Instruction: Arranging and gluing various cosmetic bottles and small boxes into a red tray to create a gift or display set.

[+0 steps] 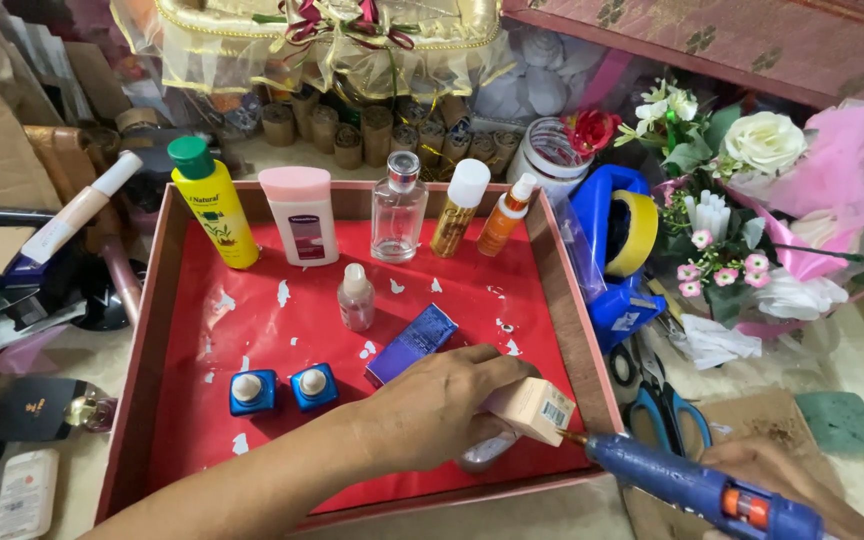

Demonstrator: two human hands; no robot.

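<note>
**Over the red tray: a small box meets the glue gun**

At the tray's five o'clock corner, the left hand (437, 405) has its fingers (492, 372) clamped on a small cream box (535, 408), gripping it from above so that one end sticks out toward three o'clock. Touching the box's lower corner is the metal tip of a blue glue gun (697, 488), which the right hand (787, 478) holds from behind; its fingers are wrapped around the handle, though most of them run out of view at the lower edge. Under the left hand a pale rounded thing shows, too hidden to tell what it is.

Just at eleven o'clock from the left hand lies a blue-violet box (412, 343) on the red tray (282, 300). At nine o'clock from it, two small blue-based bottles (282, 388) stand side by side. Near the tray's middle stands a small clear bottle (356, 296). Along the twelve o'clock wall stand a yellow bottle with a green cap (212, 205), a pink lotion bottle (299, 212), a clear glass bottle (397, 208), a gold bottle with a white cap (457, 210) and a slim orange bottle (505, 215).

Outside the tray, at three o'clock, a blue tape dispenser (612, 250) carries a yellow roll, blue-handled scissors (664, 408) lie on the surface, and artificial flowers (752, 190) fill the two o'clock corner.
</note>
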